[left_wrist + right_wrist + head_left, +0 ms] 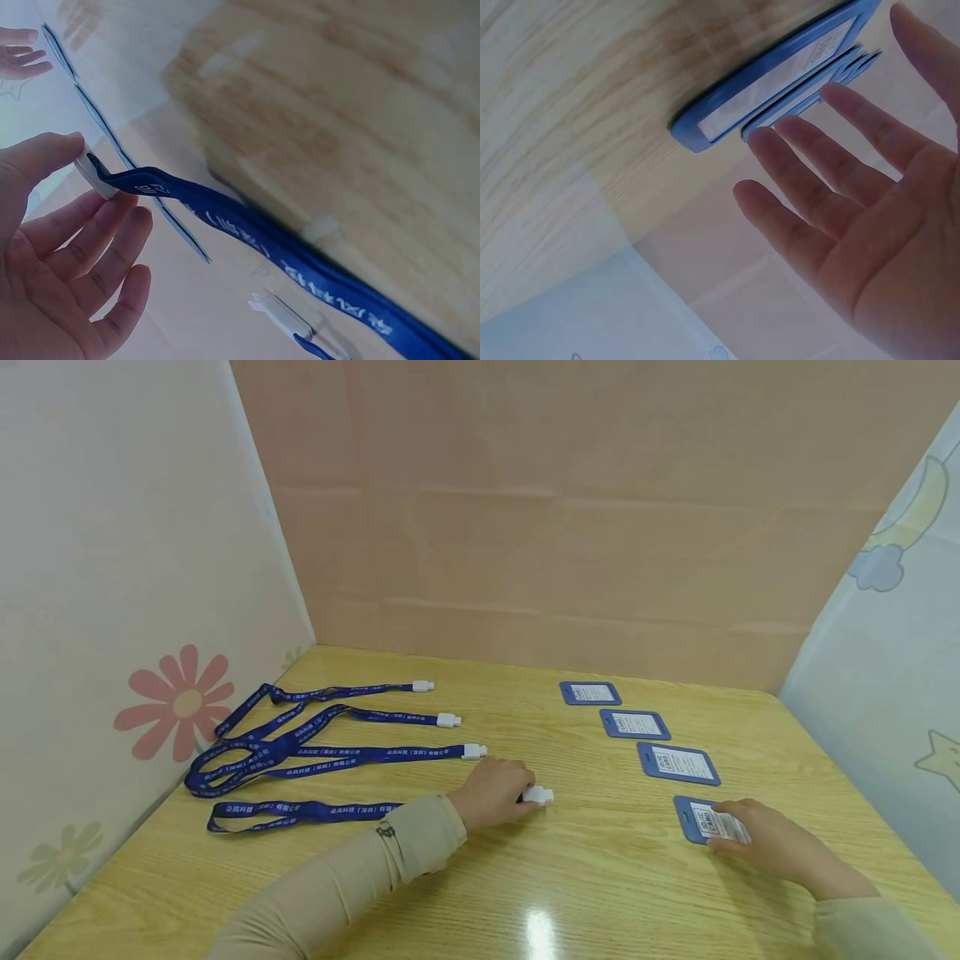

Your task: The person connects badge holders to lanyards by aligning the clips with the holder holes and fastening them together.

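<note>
Pinches a blue lanyard (pixel 330 812) by its white clip (pixel 538 796) in the left hand (pixel 491 792); likely limp, best held there. Extends the right hand (pixel 776 846), straight-fingered, over the nearest card holder (pixel 703 821); cannot tell if touching. Probably stiff, slick; take by edges.

Your left sleeve (pixel 345 883) partly hides the nearest lanyard (pixel 330 812); right of it, your right hand (pixel 776 843) partly covers a card holder (pixel 707 822).

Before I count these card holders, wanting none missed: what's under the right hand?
In head view, the nearest blue card holder lies partly beneath the right hand; its left part shows, part of its right end is covered.
</note>
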{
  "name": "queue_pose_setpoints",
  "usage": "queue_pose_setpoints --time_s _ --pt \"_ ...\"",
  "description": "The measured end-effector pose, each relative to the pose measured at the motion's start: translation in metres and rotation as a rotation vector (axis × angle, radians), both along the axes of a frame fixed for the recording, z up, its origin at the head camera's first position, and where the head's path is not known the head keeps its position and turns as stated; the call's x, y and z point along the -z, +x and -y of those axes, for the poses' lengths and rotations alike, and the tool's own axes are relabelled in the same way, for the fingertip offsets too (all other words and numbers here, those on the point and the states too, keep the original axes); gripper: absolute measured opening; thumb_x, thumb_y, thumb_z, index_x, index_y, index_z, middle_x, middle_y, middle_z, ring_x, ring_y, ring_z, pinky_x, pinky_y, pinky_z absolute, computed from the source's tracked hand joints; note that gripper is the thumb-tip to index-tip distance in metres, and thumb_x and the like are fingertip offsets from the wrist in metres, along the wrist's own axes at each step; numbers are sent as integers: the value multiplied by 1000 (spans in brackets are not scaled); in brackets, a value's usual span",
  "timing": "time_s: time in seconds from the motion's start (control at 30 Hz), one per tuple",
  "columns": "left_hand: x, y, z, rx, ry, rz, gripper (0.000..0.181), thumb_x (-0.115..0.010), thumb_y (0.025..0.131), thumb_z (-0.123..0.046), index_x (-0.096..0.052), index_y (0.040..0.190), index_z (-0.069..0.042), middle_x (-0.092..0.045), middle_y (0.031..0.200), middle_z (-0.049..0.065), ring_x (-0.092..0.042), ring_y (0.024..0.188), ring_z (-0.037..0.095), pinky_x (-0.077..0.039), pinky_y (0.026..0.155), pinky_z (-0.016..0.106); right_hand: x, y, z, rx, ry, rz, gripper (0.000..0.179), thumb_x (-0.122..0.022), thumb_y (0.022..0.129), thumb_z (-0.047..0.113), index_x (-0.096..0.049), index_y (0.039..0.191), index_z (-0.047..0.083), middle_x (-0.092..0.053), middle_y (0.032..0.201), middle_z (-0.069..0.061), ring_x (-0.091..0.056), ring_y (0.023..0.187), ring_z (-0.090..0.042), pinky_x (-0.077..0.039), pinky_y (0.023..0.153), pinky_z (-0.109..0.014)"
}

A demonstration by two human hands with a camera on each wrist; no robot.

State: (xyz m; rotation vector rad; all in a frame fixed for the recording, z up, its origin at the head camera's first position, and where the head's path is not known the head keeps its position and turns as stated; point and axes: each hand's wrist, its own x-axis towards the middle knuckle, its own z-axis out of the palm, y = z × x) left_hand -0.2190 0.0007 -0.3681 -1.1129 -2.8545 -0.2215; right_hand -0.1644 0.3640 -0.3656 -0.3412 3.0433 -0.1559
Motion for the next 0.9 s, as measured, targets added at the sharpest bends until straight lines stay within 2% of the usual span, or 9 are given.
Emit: queue_pose_setpoints --time_s 0.57,0.9 --pt "0 -1 -2 -23 -35 7 23 -63 87 -39 -69 87 -17 -60 73 -7 -43 58 4 -32 56 20 9 -1 -4 -46 -18 -23 58 -73 76 37 -59 114 -6 -61 103 -28 -61 94 -42 -48 79 -55" --pt "-2 -1 -2 -12 -46 16 21 -64 86 -38 -68 84 -17 -59 72 -8 -44 60 4 -35 60 21 8 1 -1 -54 -17 -43 56 -74 75 34 -60 112 -5 -62 101 -28 -61 94 -41 -48 80 -54"
